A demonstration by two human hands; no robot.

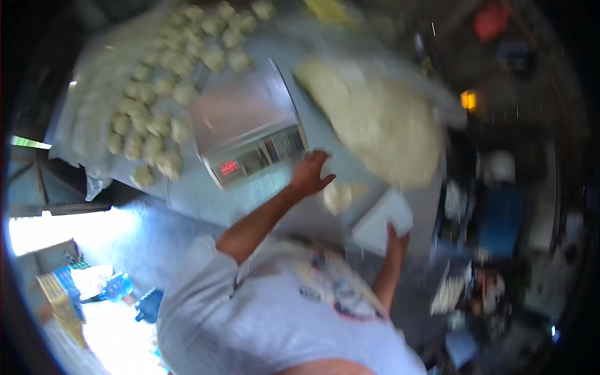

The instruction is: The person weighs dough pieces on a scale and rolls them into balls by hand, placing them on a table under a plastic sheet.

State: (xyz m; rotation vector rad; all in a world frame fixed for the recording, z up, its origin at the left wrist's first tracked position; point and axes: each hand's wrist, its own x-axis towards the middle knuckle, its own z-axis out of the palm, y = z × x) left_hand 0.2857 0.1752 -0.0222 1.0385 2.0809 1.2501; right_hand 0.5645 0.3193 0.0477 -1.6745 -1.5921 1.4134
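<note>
My left hand (310, 172) is over the table just beside the front right corner of a digital scale (247, 103). Its thumb and fingers are apart, and nothing shows in them. The scale has a flat metal plate and a lit red display. Near that hand lies a small piece of dough (338, 197). At the table's near edge, my right hand (397, 236) grips a flat white rectangular scraper (382, 219); its fingers are partly hidden. A large mass of pale dough (381, 122) spreads beyond, to the right of the scale. The picture is smeared by motion.
Many round dough balls (165, 81) cover the table's left and far left, close to the scale. Clear plastic sheeting (90, 125) lies along the left edge. A yellow item (331, 11) is at the far side. Blue water jugs (149, 305) stand at lower left; dim clutter fills the right.
</note>
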